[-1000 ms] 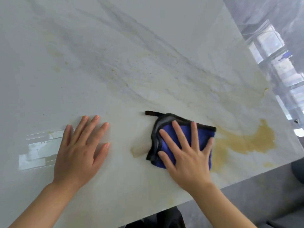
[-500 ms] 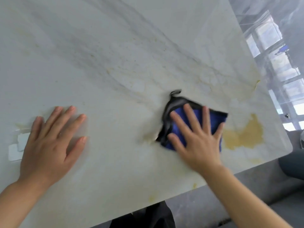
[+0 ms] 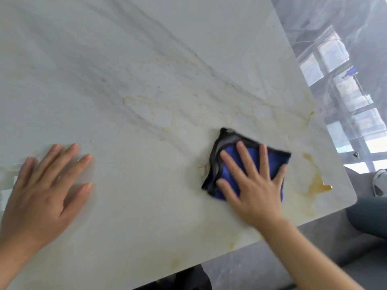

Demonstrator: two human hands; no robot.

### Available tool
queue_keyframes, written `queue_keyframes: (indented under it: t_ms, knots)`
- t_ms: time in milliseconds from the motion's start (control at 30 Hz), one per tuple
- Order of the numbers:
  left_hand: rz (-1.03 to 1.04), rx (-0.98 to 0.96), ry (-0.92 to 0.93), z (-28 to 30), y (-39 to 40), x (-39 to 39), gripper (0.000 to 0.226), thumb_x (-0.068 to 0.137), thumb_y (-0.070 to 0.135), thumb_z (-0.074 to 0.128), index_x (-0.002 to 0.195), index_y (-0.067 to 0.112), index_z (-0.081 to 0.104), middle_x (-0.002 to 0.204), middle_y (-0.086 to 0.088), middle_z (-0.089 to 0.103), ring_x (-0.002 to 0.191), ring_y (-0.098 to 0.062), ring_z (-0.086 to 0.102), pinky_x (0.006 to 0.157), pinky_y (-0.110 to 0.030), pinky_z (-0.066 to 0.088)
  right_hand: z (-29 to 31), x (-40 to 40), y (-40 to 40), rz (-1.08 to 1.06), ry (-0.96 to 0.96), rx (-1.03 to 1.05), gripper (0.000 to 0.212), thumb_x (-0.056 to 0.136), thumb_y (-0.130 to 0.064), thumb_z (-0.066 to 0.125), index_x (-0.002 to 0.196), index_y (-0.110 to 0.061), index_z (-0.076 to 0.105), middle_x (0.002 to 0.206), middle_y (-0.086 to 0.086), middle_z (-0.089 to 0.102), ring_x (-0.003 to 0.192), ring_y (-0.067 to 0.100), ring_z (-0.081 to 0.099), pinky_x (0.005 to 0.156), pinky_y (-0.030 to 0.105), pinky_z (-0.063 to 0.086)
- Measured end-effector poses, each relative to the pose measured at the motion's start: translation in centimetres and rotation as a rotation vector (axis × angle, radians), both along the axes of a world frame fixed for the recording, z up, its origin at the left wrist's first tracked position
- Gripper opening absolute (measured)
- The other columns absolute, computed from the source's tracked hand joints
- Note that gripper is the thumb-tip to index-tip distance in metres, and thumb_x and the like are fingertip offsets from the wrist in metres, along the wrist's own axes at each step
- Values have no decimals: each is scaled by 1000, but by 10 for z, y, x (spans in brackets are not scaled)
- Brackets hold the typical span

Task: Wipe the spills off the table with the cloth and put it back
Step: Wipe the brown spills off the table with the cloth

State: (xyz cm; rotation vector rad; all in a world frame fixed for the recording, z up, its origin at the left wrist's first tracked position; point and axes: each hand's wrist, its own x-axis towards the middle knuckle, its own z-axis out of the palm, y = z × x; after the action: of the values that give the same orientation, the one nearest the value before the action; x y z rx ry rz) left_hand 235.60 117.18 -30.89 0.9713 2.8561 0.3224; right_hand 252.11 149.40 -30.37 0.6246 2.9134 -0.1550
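A folded blue cloth (image 3: 274,162) with a black edge lies flat on the white marble table (image 3: 146,70), right of centre. My right hand (image 3: 251,183) presses down on it with the fingers spread, covering most of it. A brown spill (image 3: 318,183) remains near the table's right corner, just right of the cloth, with pale yellow smears around it. My left hand (image 3: 44,191) rests flat on the table at the left, fingers apart, holding nothing.
The table's front edge (image 3: 230,251) runs diagonally from bottom left to its rounded right corner (image 3: 354,197). Beyond the edge is grey floor (image 3: 240,271), a dark grey seat (image 3: 368,216) and a white shoe (image 3: 380,183) at the right.
My right hand has pushed the cloth to the right over the brown spill, which is now smaller. The view has shifted, and my left hand sits further left in frame.
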Motion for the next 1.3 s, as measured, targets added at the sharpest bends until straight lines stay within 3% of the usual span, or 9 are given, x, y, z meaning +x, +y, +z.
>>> queue_keyframes:
  t_ms: [133,267,333,467,600,933,1033,1167,1300]
  knots:
    - [-4,12,16,1,2,0,64,93,54,19,126,11,53,138,-18,47,131,-34,36,100,-61,28,-3,2,72,-326,-51,-27,57,83,-73,9,138,-59,-2,152,-24,-14,143,20,-20,108,68,-6]
    - [1,-1,4,-1,-2,-1,66,92,56,18,127,11,53,139,-17,47,131,-34,37,100,-61,28,6,44,64,-517,-80,-48,65,77,-72,6,139,-56,-9,152,-21,-22,142,22,-23,108,68,-6]
    - [-4,14,-2,-3,-3,-1,65,92,55,20,127,11,52,139,-18,46,131,-34,36,102,-64,29,7,59,31,-414,-101,-40,67,77,-72,6,139,-54,-11,148,-21,-26,141,24,-25,107,70,-3]
    - [-2,56,-25,-6,-4,-1,62,93,54,22,128,12,50,141,-18,43,133,-37,34,103,-68,27,15,65,-37,-73,-59,-50,70,78,-65,35,141,-36,32,153,1,23,141,42,11,94,78,16]
    - [-19,70,-29,-8,-4,-3,62,93,52,23,128,8,50,141,-21,42,133,-41,35,102,-69,27,11,57,-92,219,21,-33,69,72,-71,46,135,-44,40,149,-2,35,136,46,23,93,77,22]
    - [-14,71,0,-10,-8,-4,57,93,51,26,129,15,50,144,-12,40,135,-36,33,103,-67,26,11,53,-57,145,47,-26,61,80,-61,44,137,-43,36,149,-5,34,137,42,27,96,75,23]
    - [-16,74,9,-11,-10,-5,57,92,52,26,129,16,50,144,-13,41,135,-34,33,103,-66,26,17,47,-15,-70,-51,-37,59,83,-59,30,139,-42,30,152,-5,25,141,39,16,98,76,19]
    - [-16,50,10,-11,-9,-4,59,93,52,24,128,14,51,143,-14,43,135,-34,34,103,-65,27,5,32,37,-312,-91,-42,51,80,-76,-5,127,-63,-20,145,-26,-25,141,20,-26,109,67,-4]
    - [3,50,6,-10,-8,-3,60,92,53,22,129,16,51,143,-11,42,135,-32,33,105,-60,25,3,9,63,-382,-83,-72,64,76,-72,-3,137,-57,-12,154,-20,-19,140,21,-28,108,65,-9]
